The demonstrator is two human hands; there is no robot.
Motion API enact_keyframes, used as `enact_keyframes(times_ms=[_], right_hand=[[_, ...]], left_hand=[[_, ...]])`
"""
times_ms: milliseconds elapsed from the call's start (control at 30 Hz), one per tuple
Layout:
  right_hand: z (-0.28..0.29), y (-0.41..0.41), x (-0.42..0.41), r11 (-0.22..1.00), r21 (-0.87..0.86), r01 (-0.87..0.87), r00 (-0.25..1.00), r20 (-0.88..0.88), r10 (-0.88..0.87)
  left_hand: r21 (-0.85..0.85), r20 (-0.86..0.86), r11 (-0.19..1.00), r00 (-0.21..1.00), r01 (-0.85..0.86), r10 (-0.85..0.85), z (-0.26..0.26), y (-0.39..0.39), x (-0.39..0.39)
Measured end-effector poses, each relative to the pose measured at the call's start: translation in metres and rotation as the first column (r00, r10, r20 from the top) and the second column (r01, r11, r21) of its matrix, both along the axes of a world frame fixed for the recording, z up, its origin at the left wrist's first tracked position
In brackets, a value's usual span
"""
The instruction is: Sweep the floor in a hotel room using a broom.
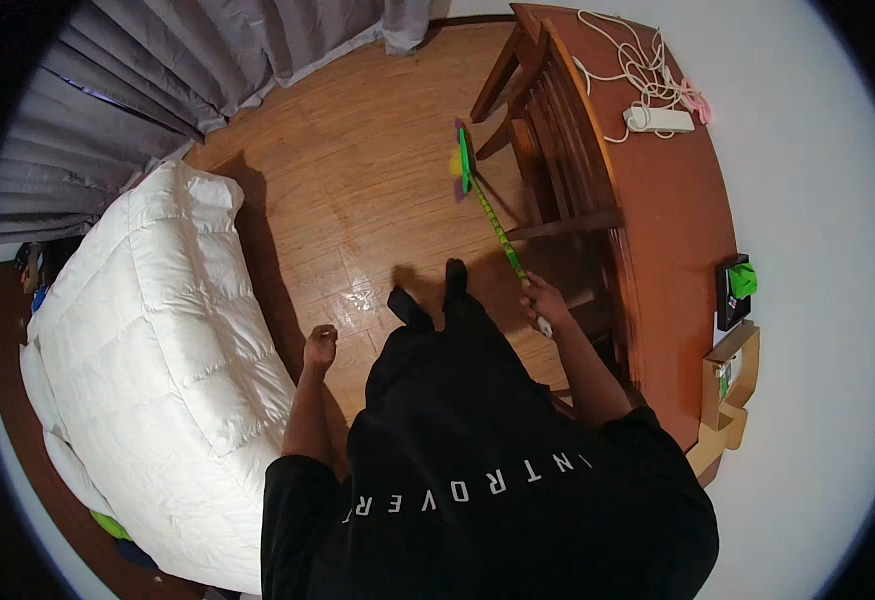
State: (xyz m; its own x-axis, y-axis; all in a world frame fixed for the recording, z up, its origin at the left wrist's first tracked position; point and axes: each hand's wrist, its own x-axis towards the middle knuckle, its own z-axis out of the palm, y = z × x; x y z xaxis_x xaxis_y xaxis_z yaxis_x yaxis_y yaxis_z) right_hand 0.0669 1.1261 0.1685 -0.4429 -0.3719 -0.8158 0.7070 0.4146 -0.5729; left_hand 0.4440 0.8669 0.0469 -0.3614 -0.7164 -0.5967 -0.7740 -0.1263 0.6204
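Note:
My right hand point(545, 301) is closed around the handle of a broom point(494, 222), close to its pale end. The handle is patterned green and yellow. Its bright green head, with purple and yellow bristles, is over the wood floor beside the chair legs. My left hand point(321, 346) hangs with curled fingers between my legs and the bed, and I see no object in it. Nearest to it is a white quilted duvet point(182, 315) spread over the bed.
A wooden slatted chair point(557, 142) stands against a reddish-brown desk point(677, 217) on the right. Tangled white cable and a power strip point(659, 120) lie on the desk, with an open cardboard box point(741, 367) nearer me. Grey curtains point(220, 52) hang beyond the wood floor point(355, 157).

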Motion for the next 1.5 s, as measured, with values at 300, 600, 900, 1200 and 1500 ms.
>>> enact_keyframes(times_ms=[300,600,900,1200,1500], right_hand=[[-0.022,0.01,0.038,0.931,0.204,-0.302,0.92,-0.194,0.341],[-0.036,-0.068,-0.022,0.979,0.023,-0.201,0.98,-0.005,0.201],[0.02,-0.092,-0.035,0.962,-0.073,-0.265,0.958,-0.137,0.253],[0.011,-0.073,-0.01,0.808,-0.01,-0.589,0.801,0.127,0.586],[-0.042,-0.103,-0.047,0.727,0.204,-0.656,0.737,-0.035,0.675]], left_hand=[[0.128,-0.189,0.991,0.98,-0.031,0.055,-0.025,0.024,-0.02],[0.041,0.078,0.999,0.997,-0.029,0.025,-0.024,0.041,0.023],[0.142,-0.071,0.973,0.979,-0.182,0.193,-0.008,0.046,-0.017],[0.125,-0.027,0.983,0.99,-0.133,0.137,-0.018,0.062,-0.032],[0.082,-0.083,0.971,0.97,-0.223,0.23,-0.009,0.069,0.004]])
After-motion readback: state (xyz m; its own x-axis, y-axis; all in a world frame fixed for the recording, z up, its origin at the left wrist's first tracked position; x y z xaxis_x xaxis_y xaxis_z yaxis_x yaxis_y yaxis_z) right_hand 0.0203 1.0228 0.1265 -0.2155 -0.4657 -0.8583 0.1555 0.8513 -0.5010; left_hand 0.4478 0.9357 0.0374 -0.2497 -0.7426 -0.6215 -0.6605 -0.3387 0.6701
